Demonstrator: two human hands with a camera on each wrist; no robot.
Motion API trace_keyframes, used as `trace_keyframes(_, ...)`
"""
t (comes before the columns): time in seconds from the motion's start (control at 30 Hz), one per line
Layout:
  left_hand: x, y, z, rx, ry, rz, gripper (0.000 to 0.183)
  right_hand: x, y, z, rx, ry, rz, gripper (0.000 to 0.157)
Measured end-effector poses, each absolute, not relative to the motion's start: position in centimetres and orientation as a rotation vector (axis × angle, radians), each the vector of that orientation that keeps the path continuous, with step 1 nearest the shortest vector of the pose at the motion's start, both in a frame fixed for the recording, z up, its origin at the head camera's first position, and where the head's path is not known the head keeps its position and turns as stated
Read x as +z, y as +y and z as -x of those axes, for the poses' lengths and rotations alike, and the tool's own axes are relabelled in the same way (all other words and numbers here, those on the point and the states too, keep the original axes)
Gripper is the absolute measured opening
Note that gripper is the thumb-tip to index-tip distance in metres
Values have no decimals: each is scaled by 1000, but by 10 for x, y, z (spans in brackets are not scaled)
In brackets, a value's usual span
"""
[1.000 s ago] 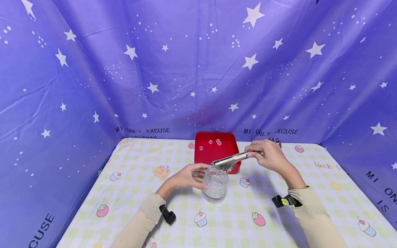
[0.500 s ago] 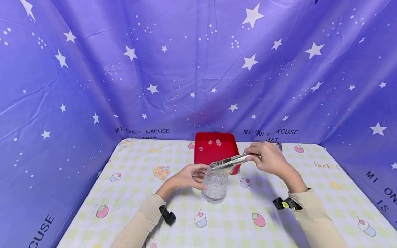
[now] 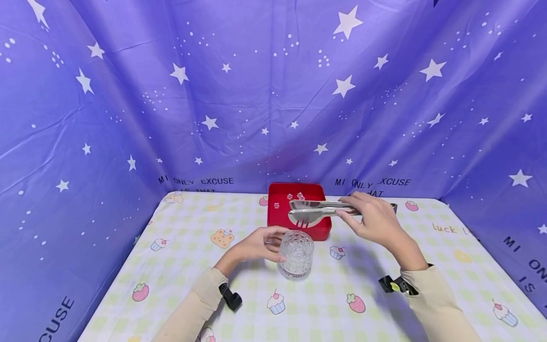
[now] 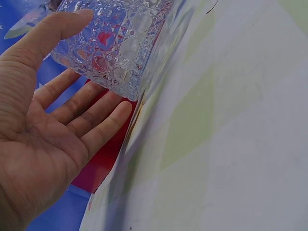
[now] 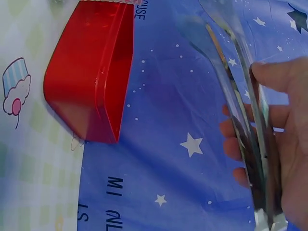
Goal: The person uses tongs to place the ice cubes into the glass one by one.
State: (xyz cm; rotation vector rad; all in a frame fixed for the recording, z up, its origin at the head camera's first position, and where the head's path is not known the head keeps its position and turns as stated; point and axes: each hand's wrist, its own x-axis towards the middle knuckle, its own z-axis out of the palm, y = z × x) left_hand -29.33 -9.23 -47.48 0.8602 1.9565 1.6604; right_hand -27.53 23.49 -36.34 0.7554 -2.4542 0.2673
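Note:
A clear, patterned drinking glass (image 3: 297,256) stands upright on the tablecloth. My left hand (image 3: 258,244) holds it from the left, thumb on the near side and fingers toward the far side. The left wrist view shows the thumb against the glass wall; what lies inside cannot be told. My right hand (image 3: 369,216) grips metal tongs (image 3: 329,210) by their arms, above the near right part of a red box (image 3: 322,232). The tongs' ends stand parted, with nothing visible between them. Several small clear pieces (image 3: 300,195) lie in the box.
The box sits at the table's back edge, just behind the glass. A checked tablecloth (image 3: 192,294) with cupcake and strawberry prints covers the table. A blue star-patterned curtain (image 3: 256,95) hangs behind and at both sides.
The tongs have lifted from the glass's rim to over the red box, and their ends have spread apart. My left hand and the glass have stayed in place.

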Motion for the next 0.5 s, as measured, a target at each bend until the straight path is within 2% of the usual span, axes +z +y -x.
trace_keyframes(0.2, -474, -92, 292, 1658, 1951, -856, 69, -371, 230, 280, 178, -2299, -742, 37)
trace_keyframes(0.4, -473, -92, 292, 1649, 1962, -857, 69, -380, 224, 290, 126, -2165, -752, 65)
trace_keyframes(0.5, -472, -93, 292, 1648, 1967, -866, 68, -382, 220, 296, 98, -2125, -753, 64)
